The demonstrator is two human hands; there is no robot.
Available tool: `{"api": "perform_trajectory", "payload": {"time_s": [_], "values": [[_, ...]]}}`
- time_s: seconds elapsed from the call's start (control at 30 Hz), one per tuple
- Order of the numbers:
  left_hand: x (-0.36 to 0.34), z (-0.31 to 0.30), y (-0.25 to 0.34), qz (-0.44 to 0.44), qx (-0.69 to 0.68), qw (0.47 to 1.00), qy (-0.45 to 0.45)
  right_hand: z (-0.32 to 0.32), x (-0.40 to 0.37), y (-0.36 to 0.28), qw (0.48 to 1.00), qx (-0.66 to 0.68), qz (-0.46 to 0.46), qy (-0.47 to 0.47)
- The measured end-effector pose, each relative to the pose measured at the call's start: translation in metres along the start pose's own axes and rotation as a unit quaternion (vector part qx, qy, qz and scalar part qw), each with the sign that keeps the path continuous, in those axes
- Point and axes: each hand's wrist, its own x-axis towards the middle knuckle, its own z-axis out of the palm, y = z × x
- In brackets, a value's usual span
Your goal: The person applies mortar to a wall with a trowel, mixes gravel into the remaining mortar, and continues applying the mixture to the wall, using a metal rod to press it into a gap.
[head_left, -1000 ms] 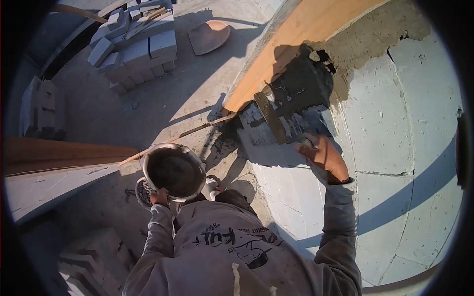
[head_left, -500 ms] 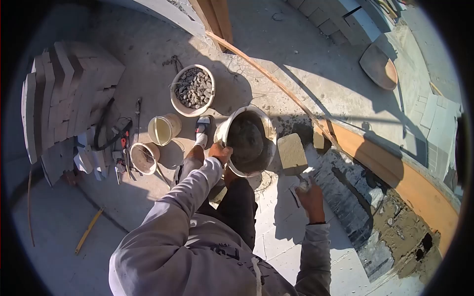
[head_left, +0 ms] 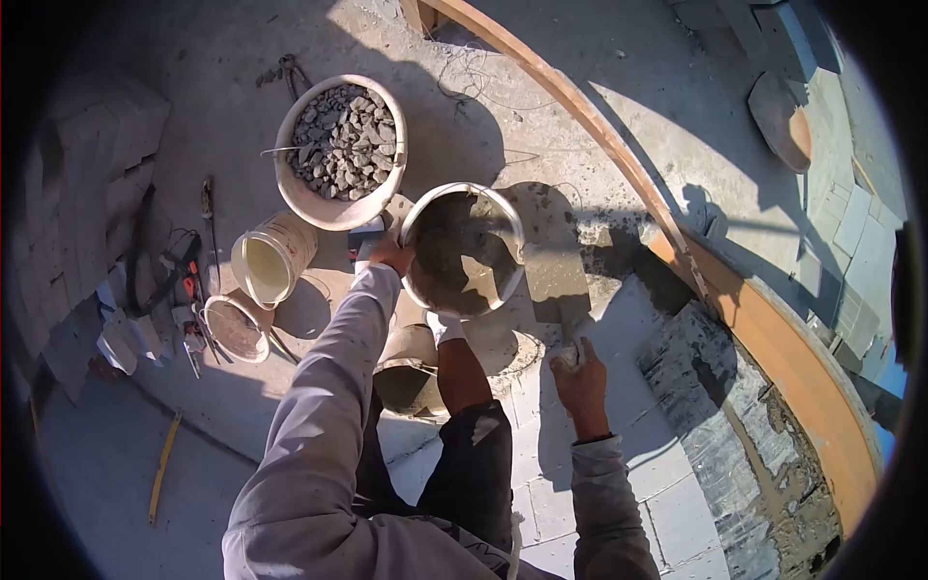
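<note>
My left hand (head_left: 391, 255) is closed on the left rim of a round bucket of wet grey mortar (head_left: 462, 253). Sunlight and shadow fall across the mortar. My right hand (head_left: 580, 379) is wrapped round the handle of a trowel (head_left: 558, 282), whose broad, flat blade points away from me, just right of the bucket. A thin grey film coats the blade. Below the bucket, between my legs, another container (head_left: 406, 364) shows in part.
A bucket of gravel (head_left: 345, 145) stands beyond my left hand, with a pale bucket (head_left: 268, 266) and a smaller one (head_left: 238, 327) nearer. Stacked blocks (head_left: 92, 203) are at far left. A curved orange board (head_left: 793, 358) edges the mortar-smeared strip at right.
The bucket of mortar appears more upright and the view has shifted closer to the buckets. My right hand and the trowel have moved slightly left, with the blade now flatter beside the bucket.
</note>
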Motion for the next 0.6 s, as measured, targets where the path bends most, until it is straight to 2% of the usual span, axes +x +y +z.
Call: {"api": "perform_trajectory", "payload": {"time_s": [0.07, 0.1, 0.13, 0.17, 0.2, 0.23, 0.27, 0.33, 0.4, 0.47, 0.5, 0.57, 0.6], "values": [[-0.027, -0.02, 0.008, 0.024, 0.095, 0.994, 0.054, 0.004, 0.004, -0.03, 0.999, 0.024, -0.006, -0.034], [-0.048, -0.041, 0.026, 0.005, 0.065, 0.998, -0.008, 0.005, 0.006, -0.047, 0.999, -0.008, -0.032, -0.033], [-0.053, -0.046, 0.02, 0.001, 0.061, 0.998, 0.002, 0.005, 0.01, -0.065, 0.997, -0.04, -0.06, -0.028], [-0.053, -0.047, 0.012, 0.07, 0.016, 0.995, 0.064, 0.011, 0.019, -0.071, 0.982, -0.093, -0.166, 0.012], [-0.059, -0.055, 0.016, 0.141, -0.03, 0.982, 0.123, 0.0, 0.025, -0.102, 0.979, -0.096, -0.177, 0.017], [-0.061, -0.066, 0.018, 0.119, -0.072, 0.976, 0.166, -0.01, 0.034, -0.135, 0.98, -0.117, -0.159, 0.014], [-0.064, -0.075, 0.018, 0.229, -0.075, 0.927, 0.289, -0.017, 0.047, -0.165, 0.98, -0.138, -0.139, 0.011], [-0.086, -0.124, 0.048, 0.287, -0.052, 0.871, 0.396, -0.018, 0.079, -0.198, 0.95, -0.182, -0.24, 0.085], [-0.11, -0.181, 0.089, 0.306, -0.014, 0.838, 0.451, -0.025, 0.109, -0.252, 0.922, -0.273, -0.262, 0.077], [-0.102, -0.216, 0.104, 0.311, 0.037, 0.827, 0.466, -0.017, 0.14, -0.297, 0.869, -0.369, -0.313, 0.11], [-0.091, -0.228, 0.106, 0.298, 0.069, 0.843, 0.443, -0.013, 0.152, -0.32, 0.866, -0.371, -0.316, 0.109], [-0.064, -0.233, 0.101, 0.237, 0.06, 0.894, 0.376, -0.001, 0.169, -0.361, 0.795, -0.432, -0.395, 0.158], [-0.056, -0.233, 0.096, 0.195, 0.063, 0.917, 0.342, 0.009, 0.178, -0.38, 0.793, -0.435, -0.397, 0.155]]}}
